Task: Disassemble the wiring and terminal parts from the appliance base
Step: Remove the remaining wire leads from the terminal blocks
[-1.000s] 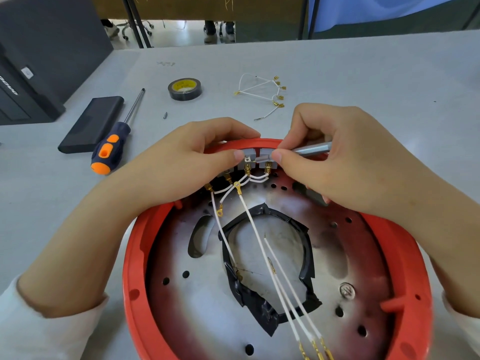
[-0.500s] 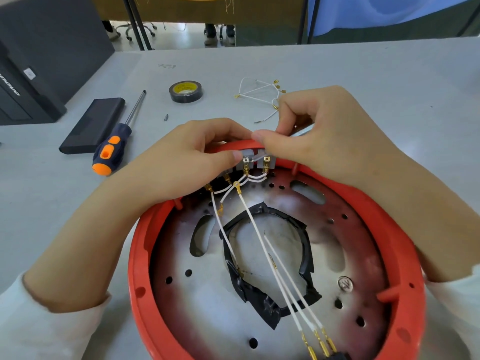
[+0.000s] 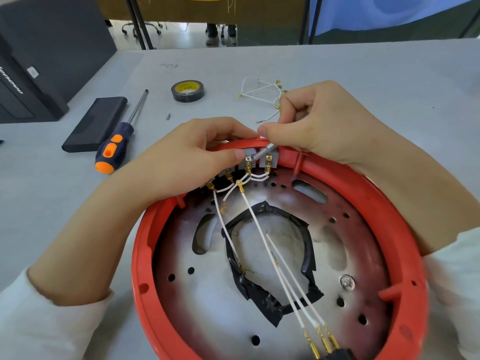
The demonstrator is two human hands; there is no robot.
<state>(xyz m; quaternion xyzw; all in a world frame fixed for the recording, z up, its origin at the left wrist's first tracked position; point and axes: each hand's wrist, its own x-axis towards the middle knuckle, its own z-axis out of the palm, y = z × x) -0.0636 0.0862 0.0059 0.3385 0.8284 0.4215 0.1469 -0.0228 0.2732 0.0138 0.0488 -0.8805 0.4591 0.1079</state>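
Observation:
A round red appliance base (image 3: 145,245) with a metal plate and black-taped centre hole lies in front of me. Grey terminal blocks (image 3: 270,160) with gold connectors sit at its far rim. White wires (image 3: 270,245) run from them toward the near edge. My left hand (image 3: 187,162) grips the far rim, its thumb pressing beside the terminal blocks. My right hand (image 3: 322,123) holds a thin grey tool (image 3: 262,152), whose tip touches the screw on the middle terminal.
On the grey table lie an orange-and-blue screwdriver (image 3: 117,146), a black flat case (image 3: 96,123), a roll of black tape (image 3: 187,90), a small loose screw (image 3: 168,116) and a bundle of removed white wires (image 3: 262,93). A dark box (image 3: 39,61) stands at the left.
My right hand has lifted and turned over the rim, and the tool now points down onto the middle terminal screw. My left hand has stayed on the rim.

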